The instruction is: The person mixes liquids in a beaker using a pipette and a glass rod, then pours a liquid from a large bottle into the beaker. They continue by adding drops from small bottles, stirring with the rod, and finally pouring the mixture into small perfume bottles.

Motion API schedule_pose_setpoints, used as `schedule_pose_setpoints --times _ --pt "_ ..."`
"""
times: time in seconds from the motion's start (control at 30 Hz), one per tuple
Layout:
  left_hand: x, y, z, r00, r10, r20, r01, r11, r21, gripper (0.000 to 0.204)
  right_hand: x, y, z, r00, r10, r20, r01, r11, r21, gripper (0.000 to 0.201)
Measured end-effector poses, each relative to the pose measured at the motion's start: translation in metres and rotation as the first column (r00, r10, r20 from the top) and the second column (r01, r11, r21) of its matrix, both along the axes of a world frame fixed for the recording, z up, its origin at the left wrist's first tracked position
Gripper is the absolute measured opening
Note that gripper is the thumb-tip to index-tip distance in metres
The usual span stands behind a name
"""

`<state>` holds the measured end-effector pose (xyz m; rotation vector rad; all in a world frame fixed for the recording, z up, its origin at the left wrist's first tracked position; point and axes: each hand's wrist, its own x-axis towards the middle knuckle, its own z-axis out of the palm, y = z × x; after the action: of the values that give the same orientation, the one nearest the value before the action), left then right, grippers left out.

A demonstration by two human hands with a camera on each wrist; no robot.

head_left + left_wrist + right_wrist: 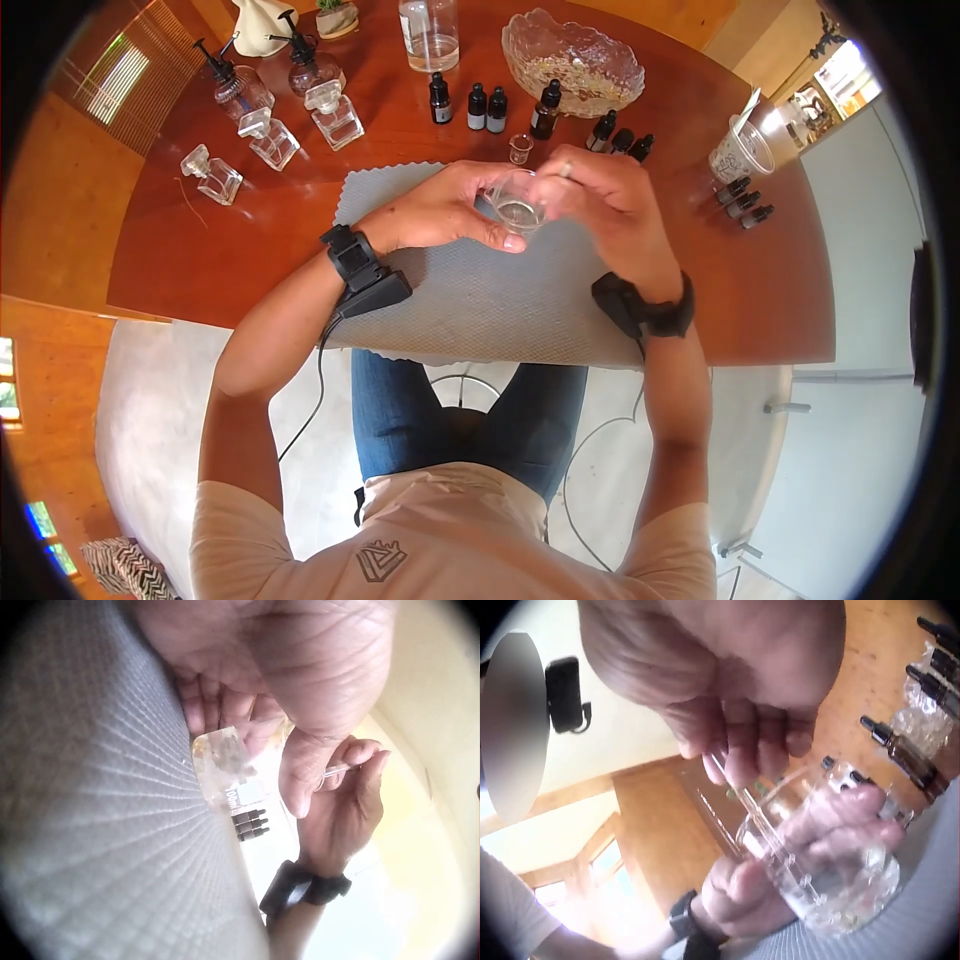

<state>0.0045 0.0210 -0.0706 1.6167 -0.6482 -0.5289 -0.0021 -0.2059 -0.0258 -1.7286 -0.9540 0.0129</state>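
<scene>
A clear glass beaker (519, 214) stands over the grey mat, with a little clear liquid low inside. My left hand (438, 208) grips it from the left, thumb in front and fingers round the far side. Above its rim, my right hand (605, 205) pinches a thin clear glass rod (754, 811) between thumb and fingers. The rod slants down into the beaker, as the right wrist view shows, and has small bulges near its lower end. Part of a 100ml mark shows on the beaker's wall in the left wrist view.
Beyond the hands stand a tiny glass cup (520, 149), several dark dropper bottles (487, 108) and a textured glass bowl (575, 60). Square clear bottles (337, 122) and pump bottles (240, 92) are at the left. A paper cup (740, 150) and more droppers (743, 204) stand right.
</scene>
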Motion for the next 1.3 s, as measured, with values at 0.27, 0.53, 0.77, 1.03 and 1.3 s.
schedule_pose_setpoints --times 0.27,0.53,0.77,1.03,1.3 --pt "-0.002 -0.001 0.001 1.0 0.014 -0.014 -0.014 1.0 -0.025 0.061 0.004 -0.004 -0.004 0.998 -0.067 -0.011 0.067 0.997 0.039 0.016" --pt "-0.002 -0.002 0.002 1.0 0.007 0.011 -0.007 1.0 -0.022 0.062 0.005 0.0 -0.011 0.982 -0.177 0.068 0.17 0.98 0.102 0.017" --pt "0.0 -0.001 0.002 1.0 -0.008 -0.027 0.008 1.0 0.01 0.061 0.0 0.011 -0.009 0.979 -0.132 0.153 0.12 0.989 0.082 0.015" --pt "0.001 -0.001 0.0 1.0 -0.015 -0.005 0.015 1.0 -0.004 0.056 -0.002 0.007 -0.002 0.999 -0.033 0.035 0.031 0.998 0.048 0.015" --pt "0.0 0.0 0.002 0.997 -0.016 0.075 0.014 1.0 0.024 0.058 0.001 -0.004 -0.001 1.0 -0.008 -0.015 0.008 1.0 0.021 0.016"
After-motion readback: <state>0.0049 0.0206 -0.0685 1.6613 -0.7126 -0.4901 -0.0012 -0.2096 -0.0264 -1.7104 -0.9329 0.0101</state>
